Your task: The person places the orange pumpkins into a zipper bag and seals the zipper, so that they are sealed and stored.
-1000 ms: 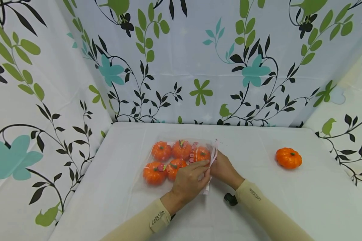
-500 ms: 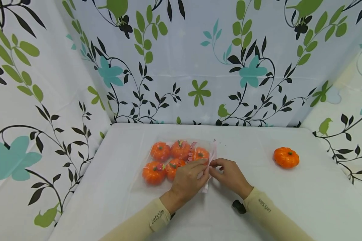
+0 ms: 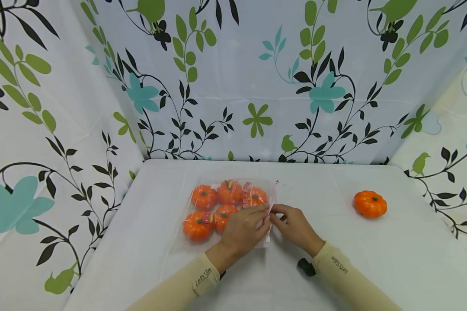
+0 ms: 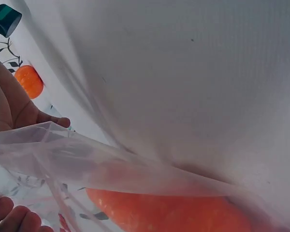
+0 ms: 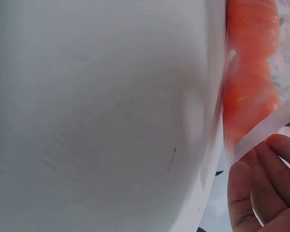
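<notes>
In the head view, a clear plastic bag with pink print lies on the table, holding several small orange pumpkins. My left hand pinches the bag's right-hand edge from the left, partly covering one pumpkin. On the other side of that edge, my right hand pinches it between thumb and fingertips, close to the left fingertips. The right wrist view has the right hand at the pale strip along the bag's edge. Fingers of the left hand show low in the left wrist view beside the raised film.
A single orange pumpkin sits outside the bag, on the right of the white table. Leaf-patterned cloth hangs behind and at both sides. A dark wrist device sticks out beside the right sleeve.
My right hand has come down and back from the bag's upper edge to pinch beside my left hand. Pumpkins in the bag have shifted slightly left. My left hand has stayed nearly still.
</notes>
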A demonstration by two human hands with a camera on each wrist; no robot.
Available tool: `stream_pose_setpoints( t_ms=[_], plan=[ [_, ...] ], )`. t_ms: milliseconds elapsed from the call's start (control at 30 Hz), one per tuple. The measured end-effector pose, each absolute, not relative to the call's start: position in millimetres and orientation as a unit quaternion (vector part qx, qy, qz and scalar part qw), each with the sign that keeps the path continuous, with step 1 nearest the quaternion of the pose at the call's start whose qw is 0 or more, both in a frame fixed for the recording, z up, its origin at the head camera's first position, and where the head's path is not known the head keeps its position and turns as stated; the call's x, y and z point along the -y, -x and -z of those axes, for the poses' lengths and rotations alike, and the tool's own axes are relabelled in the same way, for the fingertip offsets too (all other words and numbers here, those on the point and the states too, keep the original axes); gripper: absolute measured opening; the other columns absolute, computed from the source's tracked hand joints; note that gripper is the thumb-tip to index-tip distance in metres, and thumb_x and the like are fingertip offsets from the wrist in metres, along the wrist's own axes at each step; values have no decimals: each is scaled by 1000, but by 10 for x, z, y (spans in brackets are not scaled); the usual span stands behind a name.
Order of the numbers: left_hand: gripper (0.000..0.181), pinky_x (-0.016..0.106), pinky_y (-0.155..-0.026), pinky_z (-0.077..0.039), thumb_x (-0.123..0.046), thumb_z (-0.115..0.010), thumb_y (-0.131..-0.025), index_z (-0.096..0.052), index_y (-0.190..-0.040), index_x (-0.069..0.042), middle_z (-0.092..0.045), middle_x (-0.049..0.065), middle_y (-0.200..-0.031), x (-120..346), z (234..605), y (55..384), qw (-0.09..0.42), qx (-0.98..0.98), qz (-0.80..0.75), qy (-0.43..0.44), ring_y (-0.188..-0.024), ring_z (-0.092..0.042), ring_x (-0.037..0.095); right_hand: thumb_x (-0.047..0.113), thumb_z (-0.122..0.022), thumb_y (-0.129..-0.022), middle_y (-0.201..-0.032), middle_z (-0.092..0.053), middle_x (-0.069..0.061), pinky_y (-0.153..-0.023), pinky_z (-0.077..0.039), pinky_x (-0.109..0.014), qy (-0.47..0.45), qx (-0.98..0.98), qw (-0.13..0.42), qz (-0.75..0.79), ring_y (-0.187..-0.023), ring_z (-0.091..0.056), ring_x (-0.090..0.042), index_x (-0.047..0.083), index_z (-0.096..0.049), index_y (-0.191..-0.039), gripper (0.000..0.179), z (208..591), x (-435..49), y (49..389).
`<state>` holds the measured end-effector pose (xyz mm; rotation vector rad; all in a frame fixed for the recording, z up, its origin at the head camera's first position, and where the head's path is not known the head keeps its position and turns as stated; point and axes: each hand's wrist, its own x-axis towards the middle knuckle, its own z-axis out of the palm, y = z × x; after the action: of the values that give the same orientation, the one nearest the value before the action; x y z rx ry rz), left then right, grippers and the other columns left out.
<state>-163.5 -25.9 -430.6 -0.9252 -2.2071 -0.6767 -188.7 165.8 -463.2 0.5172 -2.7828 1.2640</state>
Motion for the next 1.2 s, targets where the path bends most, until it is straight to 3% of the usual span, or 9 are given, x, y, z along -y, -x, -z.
stream_pose_setpoints(
  t_ms=[200,400,567,733,900,1033,1200],
  plan=[
    [16,28,-80,-58,-10,-80,-82,-80,-96,-2,-76,7,-105,232,4290,1602,332,846,247,334,-96,-74,18,38,-72,-94,-126,-69,-4,-88,-57,-47,-177,893,54,-410,-107,-68,-22,13,-68,-131,45,4651,-1829,1788],
    [14,28,-80,-58,-11,-81,-82,-81,-94,-3,-77,7,-103,217,4289,1587,325,853,247,324,-95,-74,19,40,-80,-86,-135,-64,-6,-99,-50,-55,-194,907,154,-340,-122,-61,-30,10,-64,-136,61,4548,-2210,1711],
    [14,27,-78,-58,-12,-80,-83,-81,-94,-4,-77,7,-103,211,4298,1575,314,859,249,320,-94,-74,18,43,-89,-75,-155,-44,-13,-105,-39,-65,-153,923,190,-299,-139,-42,-39,12,-41,-155,98,4320,-2654,1761],
    [9,26,-73,-59,-10,-79,-83,-80,-90,-4,-77,7,-102,203,4314,1568,312,860,249,318,-92,-75,17,47,-93,-68,-169,-6,-13,-109,-22,-72,-84,935,167,-301,-152,-12,-41,19,-3,-164,135,4101,-3122,1893],
    [6,25,-70,-59,-9,-79,-83,-80,-86,-5,-77,6,-101,199,4319,1566,315,860,248,317,-90,-75,16,51,-89,-71,-167,13,-19,-105,-15,-77,-4,942,115,-316,-150,0,-50,14,16,-160,142,4088,-3551,2031],
    [6,25,-70,-59,-9,-79,-82,-80,-86,-5,-77,6,-100,192,4319,1565,317,861,244,315,-89,-75,16,53,-83,-77,-163,17,-29,-102,-15,-80,46,938,59,-340,-146,2,-57,8,23,-156,140,4212,-3840,2080],
    [5,25,-70,-59,-9,-79,-81,-81,-85,-5,-77,5,-98,189,4304,1560,321,863,238,309,-88,-75,15,54,-76,-84,-156,5,-43,-99,-23,-80,81,936,-1,-342,-139,-11,-64,-4,21,-153,133,4359,-4059,2094]
  ],
)
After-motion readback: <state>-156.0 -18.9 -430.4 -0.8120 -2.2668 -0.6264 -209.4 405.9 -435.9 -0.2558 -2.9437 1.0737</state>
